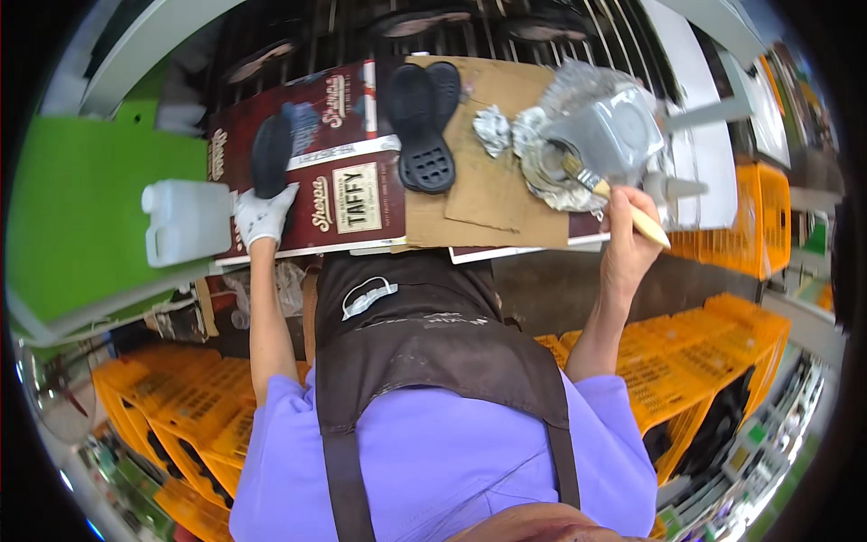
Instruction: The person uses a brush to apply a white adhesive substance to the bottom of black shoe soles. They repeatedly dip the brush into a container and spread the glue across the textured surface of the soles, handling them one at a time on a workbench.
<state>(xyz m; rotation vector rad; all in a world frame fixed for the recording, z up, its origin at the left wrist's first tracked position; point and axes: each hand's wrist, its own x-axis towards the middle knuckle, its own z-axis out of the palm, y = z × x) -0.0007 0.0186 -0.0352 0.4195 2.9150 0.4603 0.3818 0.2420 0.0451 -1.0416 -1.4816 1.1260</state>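
Brush (603,191) in the clenched right hand (628,237) slants up-left, bristles dipped in the foil-lined bowl (591,135) at the cardboard's (488,194) right edge. Gloved left hand (262,215) grips a black sole (271,149), long axis upright, near the left edge; another sole (423,126) lies mid-board.

The worktop (542,41) is a dark metal grate of parallel bars, showing bare along its far edge. Flattened cardboard covers most of it: a dark red printed box (334,194) laid flat on the left, and a plain brown sheet (492,194) overlapping it on the right. A black shoe sole (424,126) lies across the seam of the two, and another black sole (271,154) rests on the red box. On the brown sheet sit a crumpled ball of foil (492,129) and a foil-wrapped container (587,135). A white plastic jug (185,221) lies at the left end.
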